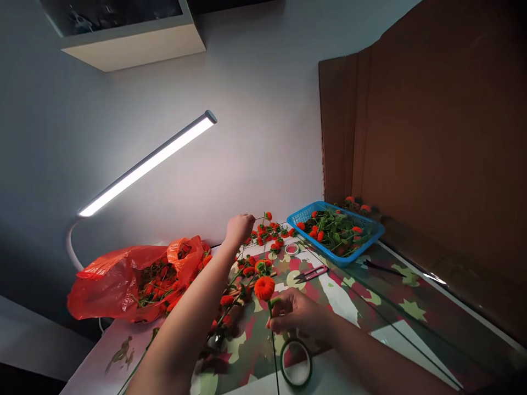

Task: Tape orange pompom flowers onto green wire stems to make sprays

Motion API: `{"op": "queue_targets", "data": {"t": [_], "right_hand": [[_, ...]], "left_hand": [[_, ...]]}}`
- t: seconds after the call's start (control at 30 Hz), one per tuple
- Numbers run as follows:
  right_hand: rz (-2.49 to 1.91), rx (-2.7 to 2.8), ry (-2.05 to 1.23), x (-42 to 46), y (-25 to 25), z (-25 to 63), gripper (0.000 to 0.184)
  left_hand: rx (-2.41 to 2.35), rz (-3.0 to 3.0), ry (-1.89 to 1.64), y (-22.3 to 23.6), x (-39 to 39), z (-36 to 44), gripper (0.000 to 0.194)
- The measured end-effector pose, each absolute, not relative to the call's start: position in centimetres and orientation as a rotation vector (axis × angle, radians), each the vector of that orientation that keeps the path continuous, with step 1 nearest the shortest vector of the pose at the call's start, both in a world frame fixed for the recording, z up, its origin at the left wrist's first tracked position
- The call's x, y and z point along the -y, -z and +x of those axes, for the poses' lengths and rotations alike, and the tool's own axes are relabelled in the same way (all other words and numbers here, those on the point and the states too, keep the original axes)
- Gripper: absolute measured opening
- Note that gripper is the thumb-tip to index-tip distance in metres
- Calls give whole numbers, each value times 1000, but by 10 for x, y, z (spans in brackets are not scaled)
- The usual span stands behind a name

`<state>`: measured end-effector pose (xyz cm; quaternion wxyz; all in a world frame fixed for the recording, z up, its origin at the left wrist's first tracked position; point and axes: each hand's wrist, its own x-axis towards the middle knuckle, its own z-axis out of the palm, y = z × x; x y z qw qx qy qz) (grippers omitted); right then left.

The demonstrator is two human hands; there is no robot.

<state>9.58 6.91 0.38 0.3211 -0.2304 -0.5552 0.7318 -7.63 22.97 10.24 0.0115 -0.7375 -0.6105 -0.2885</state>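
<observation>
My right hand (292, 312) pinches the green stem of an orange pompom-like flower (264, 287), which stands upright above the table. Just below that hand is a roll of green tape (282, 359); I cannot tell whether it hangs from the hand or rests on the table. My left hand (240, 227) is stretched far out with its fingers closed over the back of the table. From its fingertips a thin stem leads to a small orange flower (268, 215). Close by lies a loose pile of orange flowers (267, 236), and more stems lie under my left forearm.
A blue basket (341, 262) of leaves and orange flowers stands at the back right. Pink thread snips (315, 273) and a white tape roll (292, 249) lie before it. At left is a red plastic bag (107, 280) of flowers, under a lit lamp (148, 164). Cardboard (432, 137) walls the right.
</observation>
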Motion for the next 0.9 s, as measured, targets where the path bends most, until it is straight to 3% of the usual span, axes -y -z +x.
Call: {"op": "queue_targets", "data": {"t": [0.13, 0.3, 0.37, 0.43, 0.57, 0.9], "right_hand": [[-718, 1388, -1899, -73, -2, 101, 32], [-672, 1273, -1802, -79, -3, 103, 29], [-643, 1277, -1800, -80, -2, 103, 29], [-636, 1289, -1827, -80, -3, 102, 29], [-667, 1320, -1858, -73, -8, 101, 29], [-770, 1344, -1819, -67, -5, 97, 32]], "left_hand": [[2000, -2448, 1299, -107, -197, -80, 39], [2275, -2312, 1914, -47, -85, -68, 51], [2597, -1831, 2722, -22, -36, -57, 41], [2649, -1489, 3034, -7, 0, -44, 34], [2515, -1314, 3090, 1, 27, -21, 26], [2348, -1082, 3218, 11, 32, -4, 29]]}}
